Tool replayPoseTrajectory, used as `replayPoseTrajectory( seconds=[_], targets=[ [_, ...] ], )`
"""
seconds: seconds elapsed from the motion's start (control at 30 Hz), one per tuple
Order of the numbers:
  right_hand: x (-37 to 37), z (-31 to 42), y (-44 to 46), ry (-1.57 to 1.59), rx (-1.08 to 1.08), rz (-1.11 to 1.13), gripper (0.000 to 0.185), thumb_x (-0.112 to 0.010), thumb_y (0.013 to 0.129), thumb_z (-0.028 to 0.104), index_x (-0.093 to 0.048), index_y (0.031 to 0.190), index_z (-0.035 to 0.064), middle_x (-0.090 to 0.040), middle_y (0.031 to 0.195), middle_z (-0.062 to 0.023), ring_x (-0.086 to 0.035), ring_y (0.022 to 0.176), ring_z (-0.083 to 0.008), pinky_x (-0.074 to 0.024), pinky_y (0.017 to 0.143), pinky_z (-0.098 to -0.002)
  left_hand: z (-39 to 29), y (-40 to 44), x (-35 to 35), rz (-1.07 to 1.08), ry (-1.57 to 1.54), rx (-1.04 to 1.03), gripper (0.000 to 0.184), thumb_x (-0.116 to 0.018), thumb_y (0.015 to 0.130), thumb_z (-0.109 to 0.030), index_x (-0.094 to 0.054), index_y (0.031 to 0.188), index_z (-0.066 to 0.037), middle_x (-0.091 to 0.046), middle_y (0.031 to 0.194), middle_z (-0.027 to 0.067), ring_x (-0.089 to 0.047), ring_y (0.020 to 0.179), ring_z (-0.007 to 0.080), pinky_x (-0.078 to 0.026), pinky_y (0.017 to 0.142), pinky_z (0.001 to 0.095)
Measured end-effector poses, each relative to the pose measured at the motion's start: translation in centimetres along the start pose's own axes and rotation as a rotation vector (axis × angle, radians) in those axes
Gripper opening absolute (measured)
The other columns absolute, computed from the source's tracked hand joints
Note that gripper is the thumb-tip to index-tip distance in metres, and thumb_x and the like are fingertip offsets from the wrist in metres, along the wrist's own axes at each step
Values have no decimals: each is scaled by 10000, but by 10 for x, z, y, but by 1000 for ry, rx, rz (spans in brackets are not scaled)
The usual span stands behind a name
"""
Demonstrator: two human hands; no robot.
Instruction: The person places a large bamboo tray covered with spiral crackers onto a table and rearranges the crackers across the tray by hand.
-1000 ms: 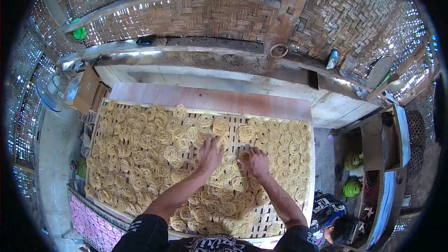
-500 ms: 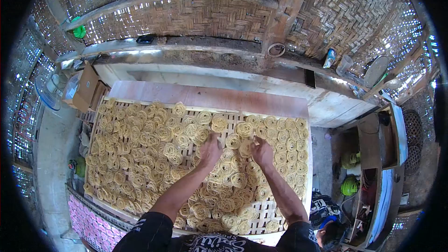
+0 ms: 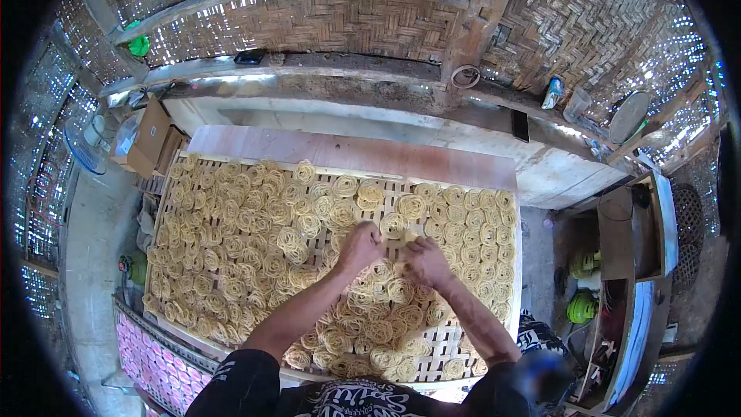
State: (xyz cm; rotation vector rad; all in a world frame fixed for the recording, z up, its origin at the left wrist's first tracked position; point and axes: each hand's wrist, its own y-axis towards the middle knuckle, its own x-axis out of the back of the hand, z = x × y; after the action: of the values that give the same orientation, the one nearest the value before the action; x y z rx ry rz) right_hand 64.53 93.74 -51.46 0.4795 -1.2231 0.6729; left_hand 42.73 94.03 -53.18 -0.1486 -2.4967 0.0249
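Round nests of pale yellow noodles (image 3: pixel 231 216) cover a woven slatted rack (image 3: pixel 452 341), overlapping on the left and in closer rows at the right. Over the middle of the rack, my left hand (image 3: pixel 361 247) has its fingers curled in; what they hold, if anything, is hidden. My right hand (image 3: pixel 426 261) is just right of it, fingers bent down at the nests, its grip too unclear to make out. A single nest (image 3: pixel 393 225) lies just above the gap between my hands.
A plain board (image 3: pixel 347 150) runs along the rack's far edge. At left are a cardboard box (image 3: pixel 148 139) and a fan (image 3: pixel 83 147). Another person (image 3: pixel 540 347) is low at the right, near a green gas cylinder (image 3: pixel 582 307) and a wooden cabinet (image 3: pixel 617 247).
Both hands have shifted over the nests; my left fingers, spread a second ago, are now curled. My right hand has come back slightly toward me and to the left.
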Motion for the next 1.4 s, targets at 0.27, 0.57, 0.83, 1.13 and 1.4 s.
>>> replayPoseTrajectory(
  seconds=[0.27,0.57,0.83,1.13,1.4],
  targets=[
    [-23,22,-18,-54,-120,-372,216,-715,794,170,-686,1002,119,-633,1080,-44,-603,923,-249,-508,815,-396,32,-39,-9,-63,508,-498,462,-742,790,-145,-605,1222,-55,-512,1166,136,-546,1082,299,-513,913,435],
    [-47,54,-69,58,-161,-175,471,-717,767,297,-648,1205,141,-589,1180,-108,-546,1060,-303,-454,878,-449,28,-68,-21,182,542,-681,168,-630,860,-158,-663,953,-22,-575,1032,121,-532,1072,260,-445,955,420],
    [-31,53,-67,217,-357,-164,223,-699,752,174,-595,937,106,-635,924,-72,-609,943,-267,-474,848,-400,-9,-45,6,-66,-150,156,181,-525,966,-131,-619,1071,-17,-666,958,168,-658,907,316,-519,803,436],
    [-54,82,-71,-241,-26,-60,325,-670,813,247,-678,1110,117,-605,1170,-94,-538,1103,-288,-423,954,-434,31,-87,-4,85,301,-275,477,-617,930,-273,-554,1314,5,-438,1456,220,-394,1372,371,-342,1131,467],
    [-54,64,-53,-226,69,-191,260,-680,811,223,-681,1032,87,-661,1065,-95,-623,938,-254,-480,834,-398,52,-115,-7,42,443,-448,623,-518,985,-342,-373,1458,37,-353,1526,229,-270,1458,343,-151,1224,453]
  ],
)
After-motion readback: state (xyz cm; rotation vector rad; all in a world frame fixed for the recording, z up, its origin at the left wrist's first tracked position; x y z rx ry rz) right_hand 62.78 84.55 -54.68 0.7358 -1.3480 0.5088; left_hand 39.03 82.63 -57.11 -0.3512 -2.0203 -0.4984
